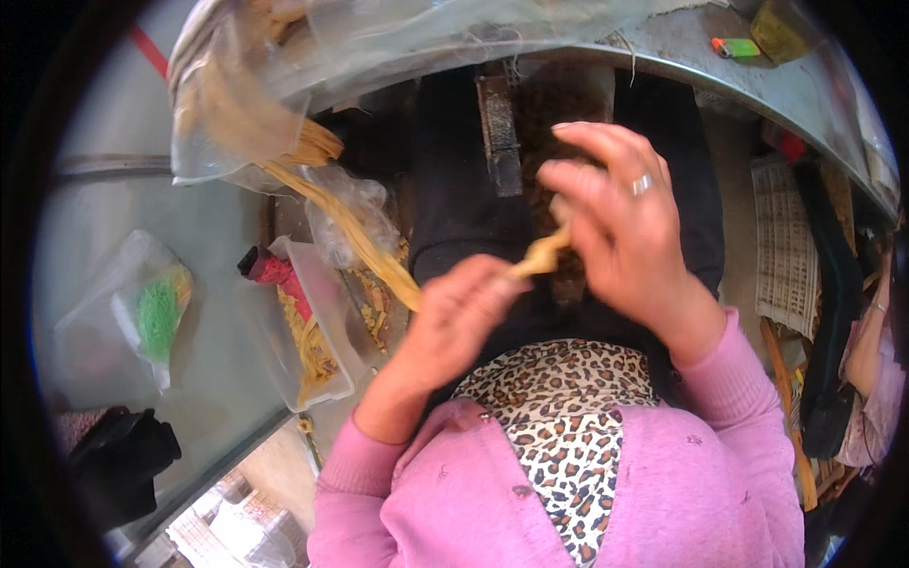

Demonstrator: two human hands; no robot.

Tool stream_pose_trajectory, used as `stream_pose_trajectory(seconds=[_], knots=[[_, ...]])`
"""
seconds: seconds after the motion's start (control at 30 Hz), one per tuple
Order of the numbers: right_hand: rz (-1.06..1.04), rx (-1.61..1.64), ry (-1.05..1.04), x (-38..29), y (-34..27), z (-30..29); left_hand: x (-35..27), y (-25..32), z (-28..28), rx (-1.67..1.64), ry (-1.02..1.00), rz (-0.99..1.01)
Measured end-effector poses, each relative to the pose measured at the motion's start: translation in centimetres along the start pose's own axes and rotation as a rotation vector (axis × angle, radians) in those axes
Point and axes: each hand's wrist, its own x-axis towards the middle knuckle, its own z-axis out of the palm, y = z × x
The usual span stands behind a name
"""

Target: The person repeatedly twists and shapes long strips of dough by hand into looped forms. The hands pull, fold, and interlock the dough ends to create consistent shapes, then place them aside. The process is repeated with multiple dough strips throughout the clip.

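Note:
A bundle of long yellow fibrous strips runs from a clear plastic bag at the upper left down to my left hand, which is closed around it. Past my left fingers emerges a short knotted or twisted end. It reaches the thumb side of my right hand, which is raised above my lap with its upper fingers spread and a ring on one. Motion blur hides whether my right thumb pinches this end. Below, a dark strap-like piece lies over my black trousers.
A metal-edged table curves across the top, bearing a green lighter. To the left, a clear plastic bin contains yellow scraps and a red item. Green strands lie in a bag nearby. Another person's arm shows at right, beside a woven basket.

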Motion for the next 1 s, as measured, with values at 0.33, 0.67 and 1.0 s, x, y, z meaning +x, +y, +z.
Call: stream_pose_trajectory(seconds=[0.33,0.67,1.0], knots=[[0.318,-0.035,-0.909,-2.3,-5.0,-5.0,0.5,2.5,1.6,0.746,0.264,0.727],[0.564,0.818,-0.198,-6.2,-4.6,-2.1,-1.9,0.4,5.1,0.354,0.049,0.452],[0.676,0.759,-0.205,-5.6,-4.1,-1.4,0.4,0.5,3.1,0.519,0.119,0.713]])
